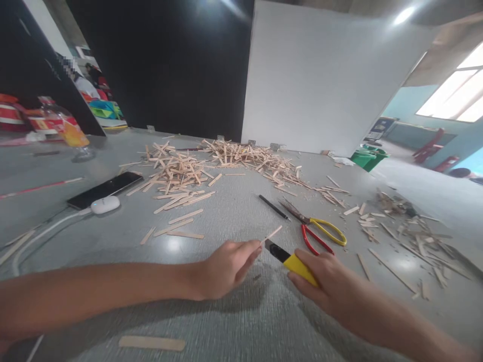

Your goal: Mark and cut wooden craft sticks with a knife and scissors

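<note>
Between thumb and fingers, my left hand (230,266) pinches a short wooden stick (274,233) that points away to the upper right. My right hand (320,276) is closed round a yellow and black utility knife (300,266). The knife's tip is close beside the stick; whether they touch I cannot tell. Beyond my hands lie scissors (309,220) with one red and one yellow handle, and a black pen (274,207). A single flat craft stick (151,343) rests on the table near me.
Piles of craft sticks (177,168) spread along the back, before black and white panels (302,75). Broken pieces (422,246) are scattered right. At left are a phone (105,190), a white cabled device (105,204) and a bottle (71,131). A green bin (368,157) stands beyond.
</note>
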Demonstrator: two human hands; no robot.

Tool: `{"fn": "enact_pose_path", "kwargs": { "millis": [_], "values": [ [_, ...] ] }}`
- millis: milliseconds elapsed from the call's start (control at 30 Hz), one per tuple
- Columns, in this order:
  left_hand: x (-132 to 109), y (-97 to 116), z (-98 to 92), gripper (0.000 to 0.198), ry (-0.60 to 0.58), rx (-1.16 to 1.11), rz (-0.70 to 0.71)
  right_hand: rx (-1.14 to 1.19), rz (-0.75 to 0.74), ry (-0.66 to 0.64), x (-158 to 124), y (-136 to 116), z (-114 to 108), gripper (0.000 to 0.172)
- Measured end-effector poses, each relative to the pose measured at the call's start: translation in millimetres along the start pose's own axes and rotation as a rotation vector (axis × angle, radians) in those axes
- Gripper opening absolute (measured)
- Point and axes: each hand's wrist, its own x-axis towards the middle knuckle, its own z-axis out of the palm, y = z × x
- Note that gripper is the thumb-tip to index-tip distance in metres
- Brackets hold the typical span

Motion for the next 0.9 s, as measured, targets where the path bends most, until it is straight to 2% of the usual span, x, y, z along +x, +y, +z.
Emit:
{"fn": "enact_pose_path", "kwargs": {
  "millis": [67,300,433,500,667,800,900],
  "values": [
    [3,1,-0.7,0.03,0.01,0.002,-0.038,0.001,0.043,0.009,2,-5,7,0.024],
    [11,3,-0.4,0.035,-0.03,0.01,-0.161,-0.083,0.033,0.114,2,3,1,0.034],
    [11,2,-1.0,0.059,-0.159,0.018,-0.252,-0.19,-0.024,0.166,1,7,5,0.033],
    [12,2,-2.2,0.06,-0.226,0.024,-0.252,-0.271,-0.077,0.226,1,9,3,0.034],
    [13,2,-0.9,0.06,-0.309,0.141,-0.169,-0.578,-0.302,0.474,7,17,-16,0.05],
    [12,1,4.6,0.062,-0.325,0.34,-0.11,-0.72,-0.365,0.494,10,18,-14,0.051],
    [13,0,7.9,0.061,-0.316,0.372,-0.13,-0.791,-0.313,0.519,8,10,1,0.054]
  ]
}}
